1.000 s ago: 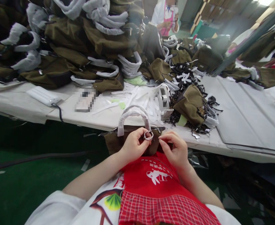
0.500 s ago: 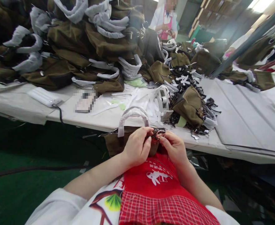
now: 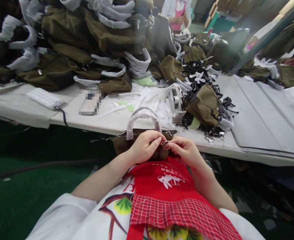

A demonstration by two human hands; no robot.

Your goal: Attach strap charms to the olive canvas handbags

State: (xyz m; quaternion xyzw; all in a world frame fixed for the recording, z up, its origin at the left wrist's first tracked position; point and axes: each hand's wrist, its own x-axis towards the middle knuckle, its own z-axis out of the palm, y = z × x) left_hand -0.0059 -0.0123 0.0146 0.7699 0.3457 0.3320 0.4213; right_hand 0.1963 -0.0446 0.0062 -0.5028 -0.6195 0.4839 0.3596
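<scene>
An olive-brown handbag (image 3: pixel 119 144) rests against the table's front edge before me, its handle (image 3: pixel 143 115) standing up in pale wrapping. Over its right end, a small metal ring (image 3: pixel 166 144) lies between my two hands. My right hand (image 3: pixel 185 150) pinches the ring's right side between thumb and finger. From the left, my left hand (image 3: pixel 147 145) is closed with thumb and fingers together at the ring and the bag's top edge. Whatever its fingertips grip is too small to make out.
Many olive bags (image 3: pixel 61 66) with wrapped handles are heaped at the back left. A phone (image 3: pixel 90 102), a white power strip (image 3: pixel 45 98) and a tape dispenser (image 3: pixel 175 101) lie on the table (image 3: pixel 269 123). Another bag (image 3: pixel 204 106) sits on black straps. A person in a pink apron (image 3: pixel 180 15) stands beyond.
Both hands have shifted slightly left, and the ring now shows more plainly between them. The view has tilted a little downward. The person beyond has moved their hands.
</scene>
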